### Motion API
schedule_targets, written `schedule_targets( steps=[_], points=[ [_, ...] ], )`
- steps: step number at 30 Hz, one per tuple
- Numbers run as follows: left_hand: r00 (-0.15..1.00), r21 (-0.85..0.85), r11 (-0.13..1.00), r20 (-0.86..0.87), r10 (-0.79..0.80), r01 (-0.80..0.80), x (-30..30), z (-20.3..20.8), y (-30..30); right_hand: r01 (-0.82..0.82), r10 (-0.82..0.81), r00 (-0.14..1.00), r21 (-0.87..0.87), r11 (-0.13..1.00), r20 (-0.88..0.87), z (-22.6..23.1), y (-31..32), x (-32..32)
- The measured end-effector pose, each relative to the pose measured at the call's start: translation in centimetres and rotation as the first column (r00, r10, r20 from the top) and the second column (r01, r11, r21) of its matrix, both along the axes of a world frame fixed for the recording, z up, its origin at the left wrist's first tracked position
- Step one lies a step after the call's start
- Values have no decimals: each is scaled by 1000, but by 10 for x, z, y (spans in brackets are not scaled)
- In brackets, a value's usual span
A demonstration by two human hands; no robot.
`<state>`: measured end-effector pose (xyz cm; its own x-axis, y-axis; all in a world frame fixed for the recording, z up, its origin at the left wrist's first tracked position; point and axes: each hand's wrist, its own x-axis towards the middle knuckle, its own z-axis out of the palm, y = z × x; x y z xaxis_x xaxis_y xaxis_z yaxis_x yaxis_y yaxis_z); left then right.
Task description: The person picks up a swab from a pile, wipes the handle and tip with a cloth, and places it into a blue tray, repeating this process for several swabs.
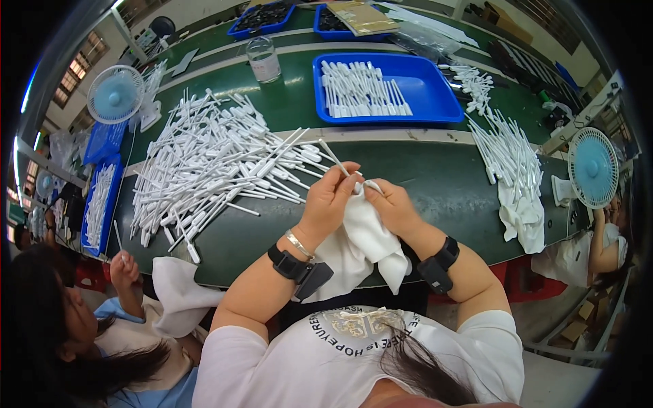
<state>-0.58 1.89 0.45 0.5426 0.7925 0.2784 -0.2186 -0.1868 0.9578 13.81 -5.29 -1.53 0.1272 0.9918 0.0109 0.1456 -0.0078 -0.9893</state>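
Observation:
Between the thumb and fingers of my left hand (326, 202) is a slim white plastic wand (332, 157), its thin tip pointing up and away to the left. My right hand (394, 208) is closed on a white cloth (364, 234), which is bunched against the wand's lower end and hangs down at the table edge. The wand's lower end is hidden by fingers and cloth. Left of my hands spreads a big loose pile of similar white wands (211, 160). Beyond my hands, a blue tray (439, 102) holds rows of them.
More wands (507, 153) lie at the right beside a crumpled white cloth (522, 221). A clear bottle (263, 62) stands at the back. Small fans (115, 94) flank the table. At the left, a co-worker's hand (124, 270) holds a wand near another blue tray (92, 231).

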Motion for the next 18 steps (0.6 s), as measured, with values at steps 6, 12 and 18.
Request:
schedule_targets(
  steps=[6, 12, 18],
  points=[
    [958, 167, 974, -268, -104, 152, -4, 4, -1, 260, -230, 939, 91, 961, -256, 14, 3, 16],
    [696, 257, 850, -699, -164, 459, -5, 20, -11, 230, -245, 968, 206, 951, 52, 9, 0, 28],
    [596, 143, 834, -763, -250, 533, -25, 49, 6, 149, -200, 935, 185, 971, 292, 14, 0, 34]
  ],
)
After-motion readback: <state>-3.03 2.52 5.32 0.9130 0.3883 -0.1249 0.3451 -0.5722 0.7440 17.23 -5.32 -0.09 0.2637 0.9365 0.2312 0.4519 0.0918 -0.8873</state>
